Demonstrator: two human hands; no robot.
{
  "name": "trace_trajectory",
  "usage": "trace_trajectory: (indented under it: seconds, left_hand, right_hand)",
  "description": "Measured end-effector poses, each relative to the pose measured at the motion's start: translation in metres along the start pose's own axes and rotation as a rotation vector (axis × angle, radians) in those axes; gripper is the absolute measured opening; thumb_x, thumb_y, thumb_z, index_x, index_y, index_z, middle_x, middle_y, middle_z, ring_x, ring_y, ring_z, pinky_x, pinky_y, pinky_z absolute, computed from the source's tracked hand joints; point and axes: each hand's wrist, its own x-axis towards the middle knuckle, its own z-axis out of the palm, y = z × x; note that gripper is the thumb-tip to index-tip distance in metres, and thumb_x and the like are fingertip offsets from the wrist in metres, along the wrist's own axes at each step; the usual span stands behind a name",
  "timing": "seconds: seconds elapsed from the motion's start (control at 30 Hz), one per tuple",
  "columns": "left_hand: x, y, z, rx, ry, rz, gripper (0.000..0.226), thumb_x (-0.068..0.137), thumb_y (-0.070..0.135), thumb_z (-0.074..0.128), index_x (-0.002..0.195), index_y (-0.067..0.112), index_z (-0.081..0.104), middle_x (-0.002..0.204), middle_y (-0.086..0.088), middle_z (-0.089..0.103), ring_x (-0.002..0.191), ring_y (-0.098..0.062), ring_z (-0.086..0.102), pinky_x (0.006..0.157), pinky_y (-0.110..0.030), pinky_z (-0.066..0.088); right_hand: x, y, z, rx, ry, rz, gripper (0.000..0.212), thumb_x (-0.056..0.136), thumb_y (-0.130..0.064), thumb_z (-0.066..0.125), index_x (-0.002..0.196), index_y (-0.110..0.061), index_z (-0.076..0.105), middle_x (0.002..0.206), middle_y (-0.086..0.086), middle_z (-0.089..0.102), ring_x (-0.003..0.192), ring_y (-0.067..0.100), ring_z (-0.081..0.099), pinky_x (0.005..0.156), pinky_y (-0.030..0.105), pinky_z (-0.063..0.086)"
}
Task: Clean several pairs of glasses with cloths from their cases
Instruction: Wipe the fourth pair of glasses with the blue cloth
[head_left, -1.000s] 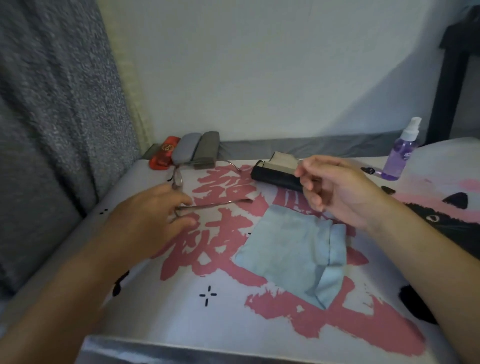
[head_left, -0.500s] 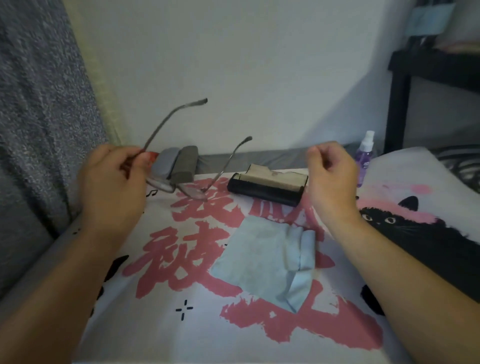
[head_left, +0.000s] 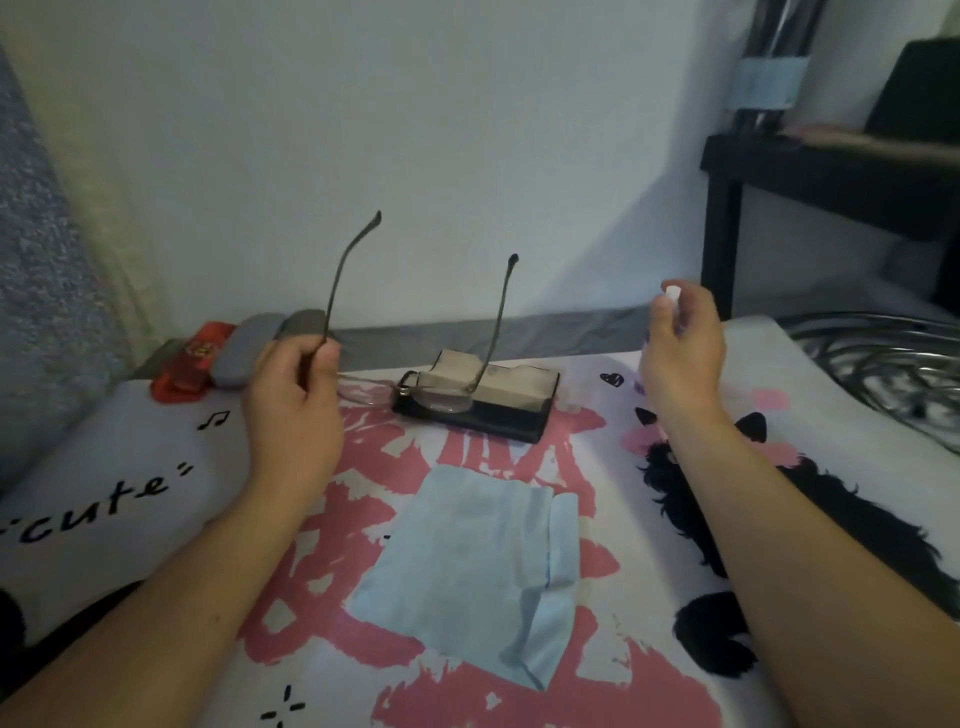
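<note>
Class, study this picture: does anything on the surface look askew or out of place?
Only the blue cloth: its right edge is folded over and one corner is curled, so it does not lie flat. The open black case and the closed cases look orderly.

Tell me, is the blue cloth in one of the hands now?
No. The blue cloth lies flat on the printed cover, while the left hand holds the glasses above it.

Both hands raised — left hand (head_left: 293, 395) gripping, right hand (head_left: 680, 348) curled, fingers closed.
</note>
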Motion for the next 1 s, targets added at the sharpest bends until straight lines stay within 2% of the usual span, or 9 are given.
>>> trace_trajectory:
  seconds: [0.13, 0.2, 0.27, 0.37, 0.5, 0.57, 0.67, 0.87, 1.0]
  left_hand:
    - [-0.001, -0.002, -0.004, -0.055, 0.005, 0.036, 0.012, 0.100, 0.035, 0.053, 0.098, 0.029, 0.063, 0.096, -0.006, 0.059, 0.086, -0.028, 0.062, 0.081, -0.051, 0.053]
    - [-0.003, 0.000, -0.005, -0.098, 0.010, 0.008, 0.010, 0.101, 0.035, 0.054, 0.098, 0.030, 0.063, 0.097, -0.009, 0.062, 0.088, -0.028, 0.063, 0.082, -0.049, 0.054]
    - [-0.005, 0.005, -0.004, -0.132, 0.020, -0.019, 0.008, 0.102, 0.030, 0.056, 0.098, 0.031, 0.063, 0.100, -0.012, 0.064, 0.091, -0.026, 0.064, 0.084, -0.041, 0.054]
    - [-0.006, 0.010, -0.004, -0.171, 0.035, -0.076, 0.013, 0.102, 0.026, 0.058, 0.095, 0.035, 0.063, 0.101, -0.010, 0.066, 0.090, -0.019, 0.065, 0.083, -0.029, 0.053]
    - [0.005, 0.008, -0.015, -0.175, 0.109, -0.115, 0.020, 0.103, 0.025, 0.057, 0.090, 0.041, 0.059, 0.094, -0.005, 0.067, 0.083, -0.014, 0.064, 0.076, -0.020, 0.050]
    - [0.013, 0.006, -0.025, -0.184, 0.173, -0.141, 0.019, 0.103, 0.026, 0.057, 0.090, 0.039, 0.059, 0.090, -0.001, 0.067, 0.080, -0.009, 0.064, 0.075, -0.021, 0.051]
    - [0.019, 0.004, -0.035, -0.148, 0.235, -0.180, 0.023, 0.103, 0.025, 0.058, 0.088, 0.043, 0.056, 0.092, 0.014, 0.064, 0.081, 0.010, 0.060, 0.076, -0.008, 0.045]
    - [0.015, -0.004, -0.033, -0.174, 0.153, -0.149, 0.026, 0.099, 0.012, 0.062, 0.096, 0.038, 0.062, 0.105, -0.006, 0.067, 0.094, -0.012, 0.066, 0.085, -0.020, 0.052]
    - [0.010, 0.006, -0.028, -0.261, 0.075, -0.171, 0.022, 0.099, 0.007, 0.062, 0.097, 0.028, 0.065, 0.089, -0.002, 0.071, 0.082, -0.006, 0.069, 0.079, -0.015, 0.053]
  right_hand:
    - [0.000, -0.003, 0.001, 0.073, -0.030, 0.032, 0.013, 0.100, -0.047, 0.048, 0.097, -0.056, 0.057, 0.107, -0.007, 0.065, 0.101, 0.023, 0.066, 0.086, 0.055, 0.058]
    - [-0.004, -0.008, 0.001, 0.128, -0.038, 0.030, 0.013, 0.101, -0.043, 0.049, 0.106, -0.042, 0.061, 0.105, -0.001, 0.067, 0.088, 0.019, 0.066, 0.072, 0.036, 0.058]
    - [-0.008, -0.016, 0.000, 0.154, -0.036, 0.024, 0.014, 0.104, -0.027, 0.052, 0.113, -0.021, 0.062, 0.108, 0.005, 0.071, 0.083, 0.007, 0.067, 0.071, 0.017, 0.055]
    - [-0.020, -0.044, -0.001, 0.236, -0.053, 0.014, 0.018, 0.103, -0.021, 0.058, 0.116, -0.010, 0.064, 0.103, 0.000, 0.077, 0.087, 0.010, 0.073, 0.087, 0.028, 0.060]
    - [-0.052, -0.098, 0.013, 0.382, -0.166, -0.107, 0.019, 0.103, -0.017, 0.057, 0.114, -0.002, 0.061, 0.098, -0.001, 0.077, 0.087, 0.021, 0.075, 0.084, 0.033, 0.061]
    - [-0.073, -0.116, 0.024, 0.456, -0.291, -0.198, 0.014, 0.105, -0.014, 0.053, 0.112, -0.004, 0.059, 0.099, 0.002, 0.076, 0.086, 0.024, 0.074, 0.083, 0.034, 0.060]
    - [-0.103, -0.113, 0.047, 0.480, -0.574, -0.211, 0.012, 0.107, -0.010, 0.046, 0.109, -0.007, 0.057, 0.096, 0.006, 0.074, 0.083, 0.021, 0.071, 0.080, 0.037, 0.059]
    - [-0.138, -0.072, 0.066, 0.451, -0.873, -0.071, 0.017, 0.102, -0.032, 0.048, 0.098, -0.035, 0.064, 0.100, 0.006, 0.072, 0.097, 0.023, 0.071, 0.088, 0.038, 0.058]
    - [-0.134, -0.067, 0.062, 0.454, -0.899, -0.005, 0.023, 0.102, -0.041, 0.044, 0.096, -0.031, 0.063, 0.093, 0.001, 0.070, 0.085, 0.017, 0.066, 0.069, 0.022, 0.052]
